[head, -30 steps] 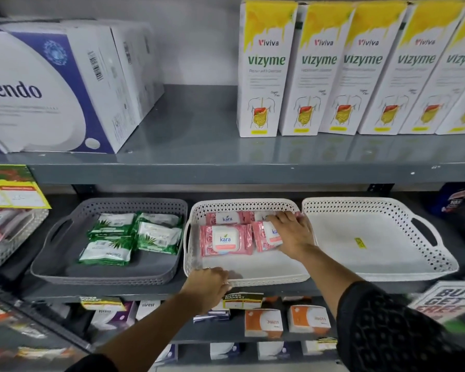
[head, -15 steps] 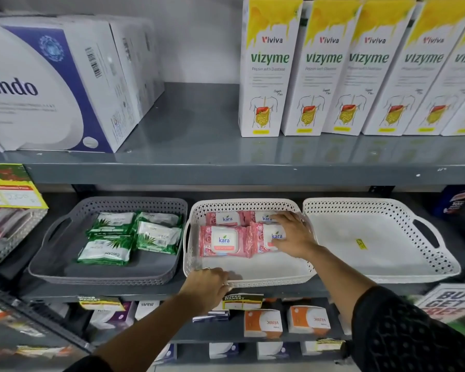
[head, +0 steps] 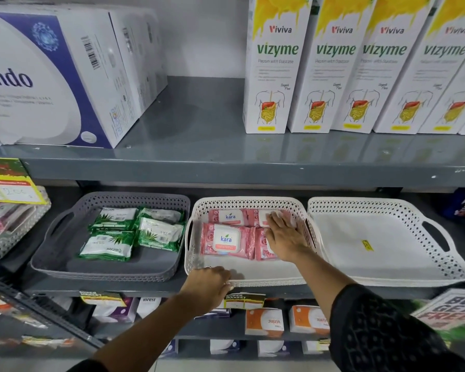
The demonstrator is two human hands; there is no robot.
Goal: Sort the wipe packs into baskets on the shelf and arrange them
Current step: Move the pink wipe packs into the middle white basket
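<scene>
Pink wipe packs (head: 227, 238) sit in the middle white basket (head: 253, 277); right hand (head: 285, 237) lies flat and open over them, left hand (head: 210, 288) curled around the basket's front rim.

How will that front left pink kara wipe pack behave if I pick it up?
The front-left pink wipe pack looks like a soft, crinkled film pouch, so it would probably flex rather than stay stiff. Its glossy wrap may be a bit slippery. It lies flat in the middle white basket, so rolling or tipping seems unlikely.
</scene>
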